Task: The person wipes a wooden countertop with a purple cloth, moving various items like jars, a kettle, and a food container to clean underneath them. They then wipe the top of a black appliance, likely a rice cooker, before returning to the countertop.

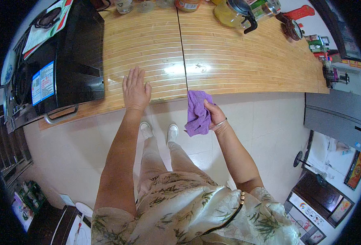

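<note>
My left hand (136, 90) lies flat on the striped wooden tabletop (148, 49), close to its near edge, with the fingers stretched out and nothing held. A crumpled purple cloth (198, 113) hangs from my right hand (215, 114), just in front of the table's edge. The thumb presses on the cloth from the right side, and the other fingers are mostly hidden behind it. A dark seam runs across the tabletop between my two hands.
A black oven-like appliance (78, 57) with a handle stands left. At the back are a glass pitcher (233, 14) with yellow liquid, a jar (188, 4) and drinking glasses (124, 5). A round gauge-like object (292, 29) sits far right. A grey refrigerator (333, 116) stands right.
</note>
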Available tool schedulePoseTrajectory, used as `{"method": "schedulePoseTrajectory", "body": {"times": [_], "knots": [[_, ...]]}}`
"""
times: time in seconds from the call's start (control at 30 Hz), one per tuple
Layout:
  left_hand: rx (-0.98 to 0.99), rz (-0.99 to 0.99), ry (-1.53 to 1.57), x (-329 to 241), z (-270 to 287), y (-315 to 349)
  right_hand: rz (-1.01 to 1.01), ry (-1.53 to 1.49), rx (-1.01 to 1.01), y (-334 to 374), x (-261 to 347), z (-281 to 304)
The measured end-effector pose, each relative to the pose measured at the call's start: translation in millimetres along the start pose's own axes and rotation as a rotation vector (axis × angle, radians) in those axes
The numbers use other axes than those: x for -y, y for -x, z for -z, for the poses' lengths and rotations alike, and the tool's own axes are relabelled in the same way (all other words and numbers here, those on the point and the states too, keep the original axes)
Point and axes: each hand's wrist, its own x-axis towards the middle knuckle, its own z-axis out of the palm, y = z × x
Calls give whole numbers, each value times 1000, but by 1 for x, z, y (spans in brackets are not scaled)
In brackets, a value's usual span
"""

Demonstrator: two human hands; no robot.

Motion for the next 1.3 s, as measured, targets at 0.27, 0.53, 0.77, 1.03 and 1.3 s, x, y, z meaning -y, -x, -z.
{"method": "schedulePoseTrajectory", "body": {"times": [0.27, 0.53, 0.77, 1.03, 1.3], "knots": [[0, -2, 35, 1, 1, 0, 740, 1219, -609, -5, 27, 7], [-11, -12, 8, 0, 0, -1, 869, 1996, -411, -22, -18, -7], [-17, -19, 19, 3, 3, 1, 904, 1959, -542, -37, 12, -11], [-33, -18, 29, 3, 1, 1, 895, 1964, -533, -27, 7, -3], [-27, -27, -4, 3, 1, -3, 905, 1927, -400, -41, -26, -24]]}}
